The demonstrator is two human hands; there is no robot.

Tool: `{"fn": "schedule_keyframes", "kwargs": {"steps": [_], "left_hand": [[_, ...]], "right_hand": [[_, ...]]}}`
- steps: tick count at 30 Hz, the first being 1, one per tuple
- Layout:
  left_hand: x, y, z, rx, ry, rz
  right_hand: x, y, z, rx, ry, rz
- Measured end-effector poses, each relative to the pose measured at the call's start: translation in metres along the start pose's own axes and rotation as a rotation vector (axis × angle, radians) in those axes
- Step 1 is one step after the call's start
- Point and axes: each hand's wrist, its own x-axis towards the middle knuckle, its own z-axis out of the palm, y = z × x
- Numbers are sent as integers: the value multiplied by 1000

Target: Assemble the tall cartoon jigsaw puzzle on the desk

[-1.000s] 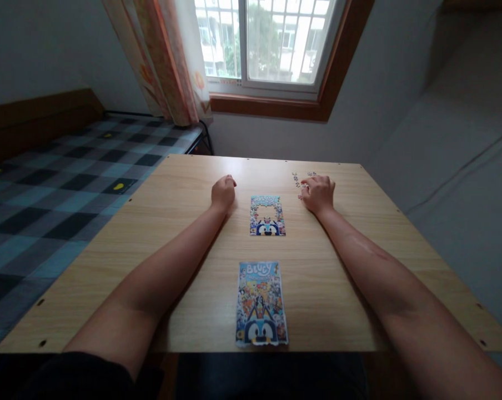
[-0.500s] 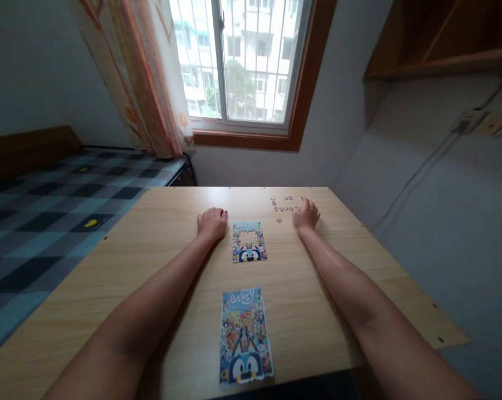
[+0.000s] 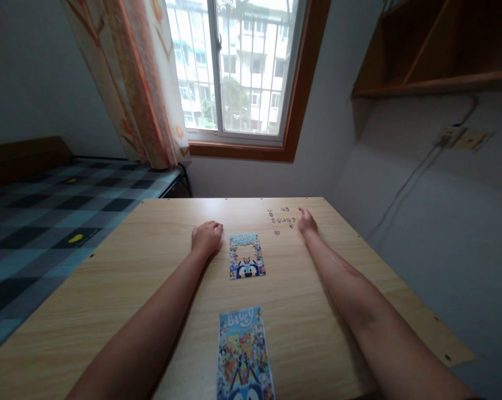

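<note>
A small jigsaw puzzle (image 3: 245,256), colourful with an unfilled gap in its middle, lies on the wooden table (image 3: 159,289). My left hand (image 3: 206,237) rests just left of it, fingers curled into a loose fist with nothing showing in it. My right hand (image 3: 306,223) lies to the puzzle's right, its fingers curled against the table at the edge of several loose puzzle pieces (image 3: 281,219). Whether it holds a piece is hidden. A printed reference picture (image 3: 244,352) lies near the table's front edge between my forearms.
A bed with a blue-and-black checked cover (image 3: 46,216) stands left of the table. A window (image 3: 234,66) with a patterned curtain (image 3: 138,83) is behind. A wooden shelf (image 3: 434,50) hangs on the right wall, above a wall socket and cable (image 3: 451,136).
The view has tilted upward, so the table and hands sit lower and farther in frame. My right hand has turned more onto its side by the loose pieces. My left hand stays fisted.
</note>
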Motion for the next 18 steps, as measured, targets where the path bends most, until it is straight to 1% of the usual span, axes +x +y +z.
{"fn": "schedule_keyframes", "kwargs": {"steps": [5,9,11,14,18], "left_hand": [[2,-4,2,-16,1,-18],[3,-4,2,-38,24,-43],[2,-3,1,-41,28,-40],[0,-2,0,-27,34,-32],[-1,0,0,-12,43,-34]], "right_hand": [[11,-7,-5,-87,-47,-15],[17,-19,-8,-172,-70,-38],[20,-29,-8,-219,-73,-63],[23,-52,-5,-290,-92,-145],[22,-86,2,-384,-190,-242]]}}
